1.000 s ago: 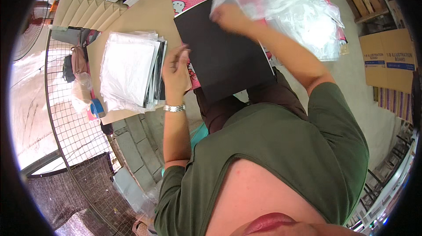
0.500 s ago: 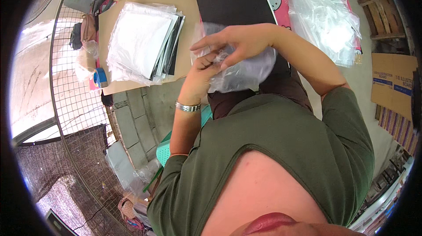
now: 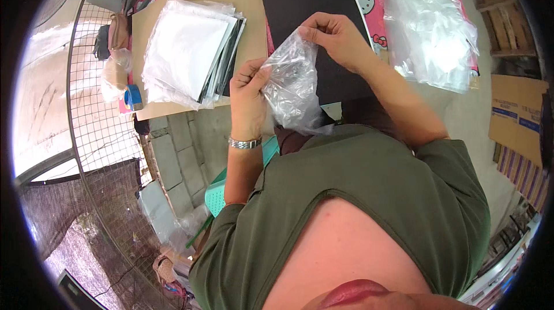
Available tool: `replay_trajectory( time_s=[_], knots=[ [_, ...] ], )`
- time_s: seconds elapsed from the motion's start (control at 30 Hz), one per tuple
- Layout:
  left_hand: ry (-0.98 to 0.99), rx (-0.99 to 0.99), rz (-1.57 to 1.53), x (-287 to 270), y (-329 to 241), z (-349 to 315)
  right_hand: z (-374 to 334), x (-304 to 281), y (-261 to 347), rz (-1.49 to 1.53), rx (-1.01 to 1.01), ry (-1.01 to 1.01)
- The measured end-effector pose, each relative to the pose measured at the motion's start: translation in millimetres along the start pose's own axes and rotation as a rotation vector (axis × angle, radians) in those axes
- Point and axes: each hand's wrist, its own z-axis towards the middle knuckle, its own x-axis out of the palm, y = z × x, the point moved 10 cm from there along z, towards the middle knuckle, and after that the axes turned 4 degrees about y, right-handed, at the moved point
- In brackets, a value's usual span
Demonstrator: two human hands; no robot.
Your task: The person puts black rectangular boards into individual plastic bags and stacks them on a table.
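Note:
Between my two hands hangs a clear plastic bag [image 3: 293, 82], crinkled, its lower end dangling near my lap. My left hand [image 3: 249, 82] pinches one corner of its upper edge. The other upper corner is pinched between thumb and fingers of my right hand [image 3: 332, 36], held higher and farther out. Beneath and behind the bag lies a black board [image 3: 311, 1] with a white edge, on a pink patterned cover [image 3: 374, 4]. To the left sits a stack of white and black sheets in clear plastic [image 3: 184, 53].
A pile of clear plastic bags [image 3: 430, 33] lies at the right of the table. Farther left are a roll of blue tape [image 3: 133, 97] and a wire mesh [image 3: 95, 90]. A green plastic stool [image 3: 216, 194] stands by my left elbow. A cardboard box [image 3: 516, 116] is at far right.
My hands, close together over the bunched bag before, have moved apart. The bag now stretches between them, with my right hand farther out.

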Motion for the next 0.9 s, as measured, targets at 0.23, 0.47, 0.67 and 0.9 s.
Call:
replay_trajectory(
  time_s=[0.23,0.47,0.67,0.9],
  knots=[
    [0.031,0.130,0.022,20,-18,8,-6,-4,-4,-0.255,0.114,0.006],
    [0.043,-0.046,0.282,24,19,11,5,-29,10,-0.239,-0.209,-0.197],
    [0.151,-0.095,-0.368,-5,8,12,-49,59,-4,0.218,0.288,0.624],
    [0.592,-0.320,0.267,36,40,-26,-22,-68,5,0.985,-0.016,0.073]
  ],
)
